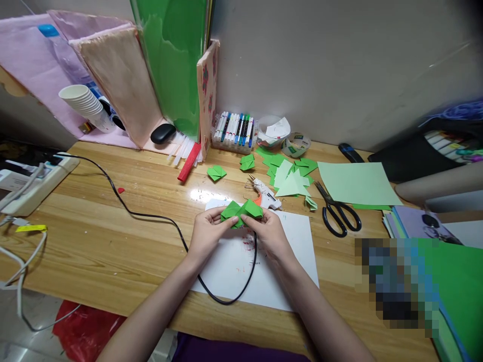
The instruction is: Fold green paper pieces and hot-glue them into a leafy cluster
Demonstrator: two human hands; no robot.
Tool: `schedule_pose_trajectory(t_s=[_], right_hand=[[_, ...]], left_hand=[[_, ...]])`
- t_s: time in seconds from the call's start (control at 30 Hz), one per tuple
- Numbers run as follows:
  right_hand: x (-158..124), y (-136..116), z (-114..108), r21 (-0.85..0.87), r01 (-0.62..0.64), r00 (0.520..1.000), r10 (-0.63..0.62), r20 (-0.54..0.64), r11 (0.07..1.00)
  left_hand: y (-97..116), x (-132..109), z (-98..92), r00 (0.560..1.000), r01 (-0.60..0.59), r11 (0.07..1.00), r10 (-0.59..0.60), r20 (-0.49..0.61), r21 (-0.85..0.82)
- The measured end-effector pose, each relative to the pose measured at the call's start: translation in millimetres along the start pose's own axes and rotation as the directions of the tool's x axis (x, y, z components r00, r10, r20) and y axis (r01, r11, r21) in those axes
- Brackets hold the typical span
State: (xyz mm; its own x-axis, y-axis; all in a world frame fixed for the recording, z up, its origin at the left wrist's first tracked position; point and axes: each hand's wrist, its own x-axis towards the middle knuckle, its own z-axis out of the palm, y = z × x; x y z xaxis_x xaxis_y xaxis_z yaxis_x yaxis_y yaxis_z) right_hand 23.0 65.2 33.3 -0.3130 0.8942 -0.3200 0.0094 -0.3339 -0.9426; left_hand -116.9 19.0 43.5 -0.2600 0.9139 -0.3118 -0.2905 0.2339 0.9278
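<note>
Both of my hands hold a folded green paper piece above a white sheet. My left hand pinches its left side, with the thumb on the near face. On the right side, my right hand grips it the same way, thumb close to the other thumb. Just beyond lies a white hot glue gun with an orange trigger, its black cord looping under my hands. Two more folded green paper pieces, one at the left and another farther back, rest on the table.
Black-handled scissors lie right of the sheet, near pale green paper and cut green pieces. Markers and tape rolls stand along the wall. A power strip sits at the left edge.
</note>
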Motion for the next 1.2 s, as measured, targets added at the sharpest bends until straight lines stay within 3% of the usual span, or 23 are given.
schedule_pose_trajectory(t_s=[0.2,0.4,0.67,1.2], right_hand=[[1.1,-2.4,0.9,-0.042,0.041,0.999,-0.041,0.009,0.998],[1.6,-3.0,2.7,-0.09,0.005,1.0,-0.006,-0.008,0.996],[1.0,0.1,-0.7,-0.09,0.072,0.997,-0.069,0.04,0.993],[-3.2,-1.7,-7.2,0.024,-0.062,0.994,0.06,0.094,0.998]], left_hand=[[0.7,0.1,1.2,1.0,0.014,1.0,-0.014,-0.024,-0.001],[-3.7,1.3,-0.7,1.0,0.015,1.0,-0.014,-0.016,0.024],[-8.3,3.3,-4.1,0.999,0.053,0.998,-0.052,0.012,-0.016],[-9.1,4.4,-4.8,0.998,0.067,0.997,-0.067,-0.017,-0.031]])
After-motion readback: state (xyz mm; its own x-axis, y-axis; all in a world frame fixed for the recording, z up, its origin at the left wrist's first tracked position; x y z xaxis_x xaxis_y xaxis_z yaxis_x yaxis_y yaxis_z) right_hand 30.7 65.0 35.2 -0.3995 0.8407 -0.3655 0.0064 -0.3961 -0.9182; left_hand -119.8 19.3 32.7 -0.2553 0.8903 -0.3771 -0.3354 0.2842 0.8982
